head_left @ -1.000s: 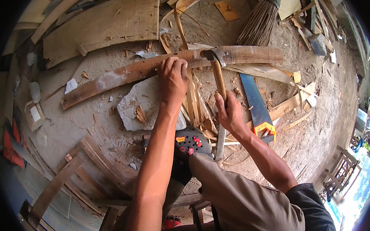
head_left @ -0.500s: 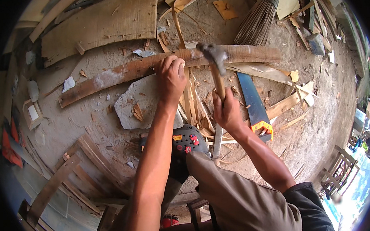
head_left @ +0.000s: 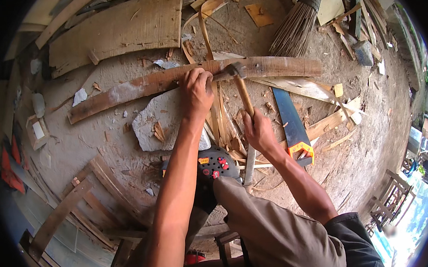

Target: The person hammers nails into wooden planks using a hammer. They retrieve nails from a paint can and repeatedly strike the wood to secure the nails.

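Observation:
A long brown wooden plank (head_left: 134,88) crosses the floor ahead of me, with a pale smear towards its left end. My left hand (head_left: 197,93) is closed around its near edge, close to the middle. My right hand (head_left: 259,131) grips the wooden handle of a hammer (head_left: 243,94). The hammer's metal head is against or just over the plank, right of my left fingers; whether it touches, I cannot tell. A flat grey stone block (head_left: 157,122) lies beneath and in front of the plank, partly covered by my left forearm.
A handsaw (head_left: 291,115) with an orange and black handle lies right of my right hand. Wood strips and chips (head_left: 233,127) litter the floor. Beyond the plank are a wide board (head_left: 116,30) and a stick broom (head_left: 298,25). A wooden frame (head_left: 105,187) stands at left.
The hammer's head has come down and slightly left towards the plank, and my right hand has shifted a little left. The plank's right end sits slightly lower. My left hand keeps its hold.

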### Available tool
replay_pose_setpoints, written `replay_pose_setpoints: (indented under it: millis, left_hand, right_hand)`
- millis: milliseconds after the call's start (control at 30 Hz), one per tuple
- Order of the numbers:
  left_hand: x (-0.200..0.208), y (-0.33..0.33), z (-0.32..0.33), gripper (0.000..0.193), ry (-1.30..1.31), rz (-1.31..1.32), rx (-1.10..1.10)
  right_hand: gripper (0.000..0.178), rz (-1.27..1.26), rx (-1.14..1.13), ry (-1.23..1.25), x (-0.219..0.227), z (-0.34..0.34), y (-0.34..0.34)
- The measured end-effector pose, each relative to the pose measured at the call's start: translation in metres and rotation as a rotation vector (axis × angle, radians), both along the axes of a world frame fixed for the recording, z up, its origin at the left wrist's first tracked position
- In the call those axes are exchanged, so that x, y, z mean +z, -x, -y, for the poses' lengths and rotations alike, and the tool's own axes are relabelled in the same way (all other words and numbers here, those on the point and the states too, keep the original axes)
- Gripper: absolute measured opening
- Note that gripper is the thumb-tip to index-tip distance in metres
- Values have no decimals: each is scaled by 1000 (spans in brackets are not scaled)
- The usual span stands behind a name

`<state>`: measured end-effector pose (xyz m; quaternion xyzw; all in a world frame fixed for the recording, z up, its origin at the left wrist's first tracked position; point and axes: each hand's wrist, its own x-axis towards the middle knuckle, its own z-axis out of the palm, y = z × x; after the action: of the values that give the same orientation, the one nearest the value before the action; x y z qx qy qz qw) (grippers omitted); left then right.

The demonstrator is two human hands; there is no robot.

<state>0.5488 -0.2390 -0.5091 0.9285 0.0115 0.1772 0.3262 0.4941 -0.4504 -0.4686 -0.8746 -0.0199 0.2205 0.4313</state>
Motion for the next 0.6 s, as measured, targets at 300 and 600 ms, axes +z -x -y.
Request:
replay_pose_setpoints:
  millis: [300, 600]
  left_hand:
    - [7, 5, 1, 28, -181, -70, -96]
    - [8, -6, -1, 23, -205, -90, -49]
  right_hand:
    - [30, 10, -191, -45, 7, 8, -5]
    - [29, 24, -166, -73, 5, 7, 1]
